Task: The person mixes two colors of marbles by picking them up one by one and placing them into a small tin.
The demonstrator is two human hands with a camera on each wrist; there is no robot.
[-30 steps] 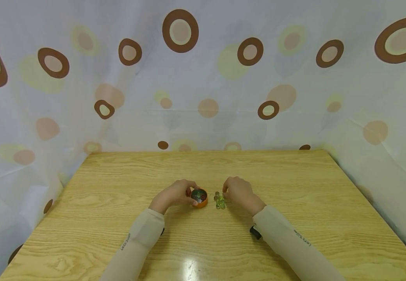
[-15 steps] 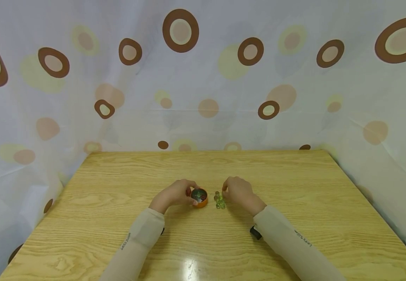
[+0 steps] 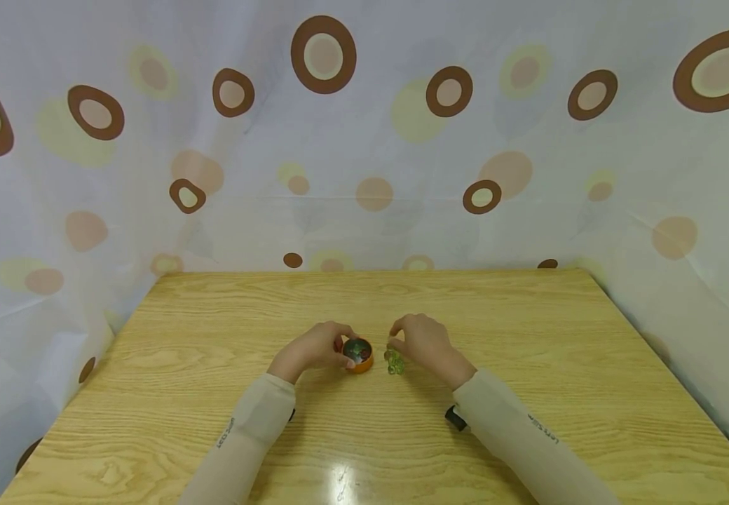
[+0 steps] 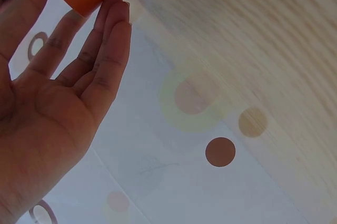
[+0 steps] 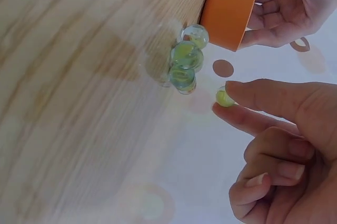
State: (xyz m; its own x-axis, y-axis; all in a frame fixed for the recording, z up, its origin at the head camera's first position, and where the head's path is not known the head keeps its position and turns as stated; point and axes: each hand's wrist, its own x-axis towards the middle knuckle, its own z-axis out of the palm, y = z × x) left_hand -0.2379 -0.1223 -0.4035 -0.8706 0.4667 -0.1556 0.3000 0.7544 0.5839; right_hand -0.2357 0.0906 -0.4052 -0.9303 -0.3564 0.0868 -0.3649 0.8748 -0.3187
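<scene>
Right wrist view: one marble (image 5: 224,97), clear with a yellow-green tint, is off the table, pinched between the thumb and forefinger of the right hand (image 5: 281,145); the other fingers are curled back toward the palm. Against the head frame of half a second ago, this hand has shifted toward the cup and over the far edge of the cluster. Assessment: pick-up of this piece appears complete, and it is not yet released.

Loose marbles (image 5: 185,61) lie in a close cluster on the wood, below the held piece (exact count not verifiable, as they overlap). Next outward, just beside the cluster, stands the orange cup (image 5: 227,13), upright, opening upward. Its inside shows dark and glossy from the head view; contents cannot be determined.

Left hand (image 3: 315,346) grips the cup's side between thumb and fingers; neither has visibly moved over the same interval, so the cup appears steadied.

Beyond these: the wood-grain table (image 3: 503,315), both pale sleeves (image 3: 254,417) and a spotted backdrop (image 3: 339,140).
</scene>
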